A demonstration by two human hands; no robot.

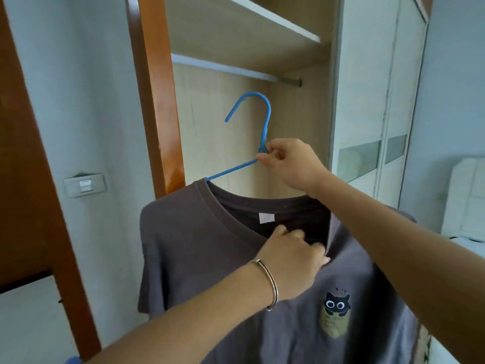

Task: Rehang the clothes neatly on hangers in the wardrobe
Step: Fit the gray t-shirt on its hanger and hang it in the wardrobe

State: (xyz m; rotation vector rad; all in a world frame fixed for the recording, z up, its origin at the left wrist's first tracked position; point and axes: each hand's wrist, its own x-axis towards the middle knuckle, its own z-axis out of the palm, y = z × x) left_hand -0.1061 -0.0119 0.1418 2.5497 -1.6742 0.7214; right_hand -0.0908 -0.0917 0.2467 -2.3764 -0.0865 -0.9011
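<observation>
Grey t-shirt [210,258] sits on blue hanger [263,122], held up below wardrobe rail [288,80], hook not on it. Right hand [286,164] pinches hanger neck above the collar. Left hand [291,258] pinches the front collar.

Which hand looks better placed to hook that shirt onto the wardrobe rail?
Probably the right hand: it pinches the blue hanger below its hook, near the rail. The left hand grips the shirt at its collar.
</observation>
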